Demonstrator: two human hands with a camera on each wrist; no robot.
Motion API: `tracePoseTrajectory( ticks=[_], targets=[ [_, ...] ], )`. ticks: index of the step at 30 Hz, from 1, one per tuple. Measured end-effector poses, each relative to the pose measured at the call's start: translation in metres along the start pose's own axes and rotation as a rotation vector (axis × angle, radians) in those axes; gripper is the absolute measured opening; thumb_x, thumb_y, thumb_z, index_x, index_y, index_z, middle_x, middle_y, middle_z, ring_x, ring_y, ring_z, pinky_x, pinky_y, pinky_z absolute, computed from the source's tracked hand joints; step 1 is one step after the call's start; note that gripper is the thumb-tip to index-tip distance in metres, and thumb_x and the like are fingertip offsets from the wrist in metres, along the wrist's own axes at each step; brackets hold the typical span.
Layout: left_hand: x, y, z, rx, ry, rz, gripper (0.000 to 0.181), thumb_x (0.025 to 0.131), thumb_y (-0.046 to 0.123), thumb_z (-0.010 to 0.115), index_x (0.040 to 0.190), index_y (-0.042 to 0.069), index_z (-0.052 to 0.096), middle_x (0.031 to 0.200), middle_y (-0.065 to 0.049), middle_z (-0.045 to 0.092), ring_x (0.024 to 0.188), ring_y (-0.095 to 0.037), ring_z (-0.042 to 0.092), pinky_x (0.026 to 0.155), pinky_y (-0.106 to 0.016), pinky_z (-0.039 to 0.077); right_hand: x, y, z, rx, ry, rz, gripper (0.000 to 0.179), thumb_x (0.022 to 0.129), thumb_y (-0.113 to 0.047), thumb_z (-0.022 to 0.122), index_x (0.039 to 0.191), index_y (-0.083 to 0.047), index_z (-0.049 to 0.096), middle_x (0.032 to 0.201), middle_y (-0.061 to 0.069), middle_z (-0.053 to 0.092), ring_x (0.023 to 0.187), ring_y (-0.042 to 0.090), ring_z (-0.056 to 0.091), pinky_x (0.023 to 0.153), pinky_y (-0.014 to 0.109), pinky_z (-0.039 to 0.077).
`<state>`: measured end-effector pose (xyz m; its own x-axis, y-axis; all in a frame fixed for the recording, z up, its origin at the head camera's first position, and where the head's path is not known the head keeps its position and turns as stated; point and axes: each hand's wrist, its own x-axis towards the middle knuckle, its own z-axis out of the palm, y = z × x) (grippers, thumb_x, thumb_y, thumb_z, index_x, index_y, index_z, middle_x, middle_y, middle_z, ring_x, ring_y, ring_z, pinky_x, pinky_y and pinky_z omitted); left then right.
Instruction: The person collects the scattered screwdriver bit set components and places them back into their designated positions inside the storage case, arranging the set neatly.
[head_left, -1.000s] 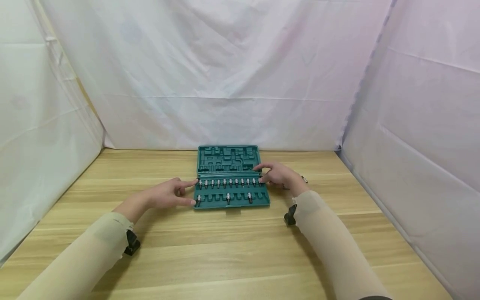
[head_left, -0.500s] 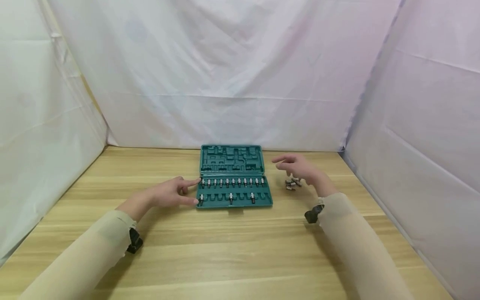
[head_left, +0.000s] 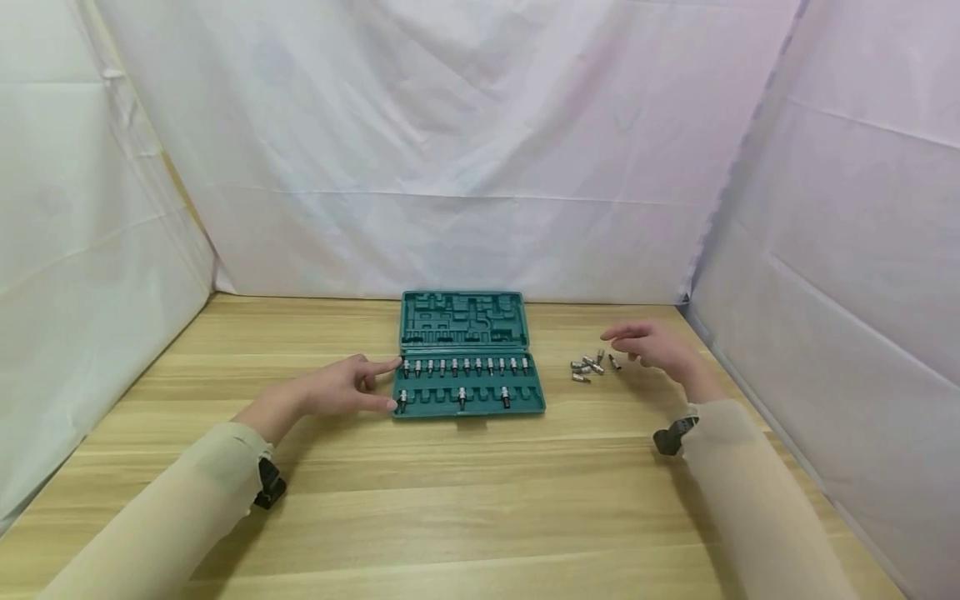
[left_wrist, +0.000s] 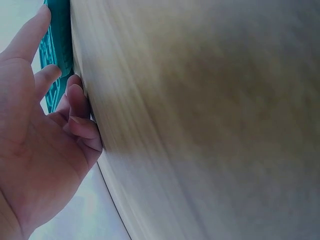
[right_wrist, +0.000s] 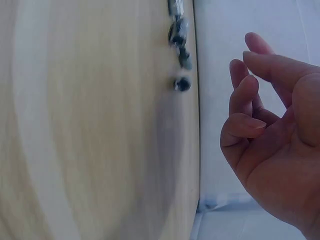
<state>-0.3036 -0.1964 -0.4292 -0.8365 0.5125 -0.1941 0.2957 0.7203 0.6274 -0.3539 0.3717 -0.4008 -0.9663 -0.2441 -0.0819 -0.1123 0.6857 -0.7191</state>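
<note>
A green plastic tool case [head_left: 480, 408] lies open on the table, a full back row of socket bits [head_left: 454, 365] in it and 3 more in the front row. My left hand [head_left: 341, 386] rests at its left edge, thumb and index finger stretched out to touch it. In the left wrist view the other fingers of the left hand [left_wrist: 50, 135] are bent. To the right of the case lies a loose pile of socket bits [head_left: 587, 367]. Just right of the pile and above the table hovers my right hand [head_left: 652, 346], fingers loosely bent, holding nothing.
The case's lid [head_left: 465, 317] is folded back, showing moulded recesses. White sheets [head_left: 465, 167] hang behind the wooden table [head_left: 420, 517] and at both sides. A dark wrist camera [head_left: 675, 435] sits under the right sleeve, and another wrist camera [head_left: 270, 483] by the left.
My right hand has left the case's right end and moved right past the loose socket bits, uncovering the pile. The left hand stays at the case's left edge.
</note>
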Motion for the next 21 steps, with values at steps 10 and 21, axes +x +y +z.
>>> tracePoseTrajectory(
  ticks=[10, 21],
  targets=[
    [0.001, 0.001, 0.000, -0.010, -0.002, 0.009, 0.091, 0.100, 0.050, 0.080, 0.173, 0.019, 0.035, 0.109, -0.011, 0.051, 0.096, -0.023, 0.046, 0.080, -0.037, 0.042, -0.008, 0.020, -0.004, -0.094, -0.012, 0.033, 0.034, 0.104, -0.008, 0.072, 0.137, -0.002, 0.076, 0.125, 0.019, 0.078, 0.089, 0.014, 0.063, 0.075, 0.029, 0.053],
    [-0.002, 0.002, 0.000, -0.025, -0.003, 0.006, 0.090, 0.101, 0.047, 0.080, 0.173, 0.019, 0.035, 0.110, -0.012, 0.051, 0.096, -0.023, 0.047, 0.080, -0.037, 0.043, -0.008, 0.018, -0.003, -0.222, -0.055, -0.035, 0.029, 0.101, -0.007, 0.073, 0.128, -0.005, 0.081, 0.137, 0.022, 0.074, 0.105, 0.019, 0.063, 0.085, 0.028, 0.051]
  ],
)
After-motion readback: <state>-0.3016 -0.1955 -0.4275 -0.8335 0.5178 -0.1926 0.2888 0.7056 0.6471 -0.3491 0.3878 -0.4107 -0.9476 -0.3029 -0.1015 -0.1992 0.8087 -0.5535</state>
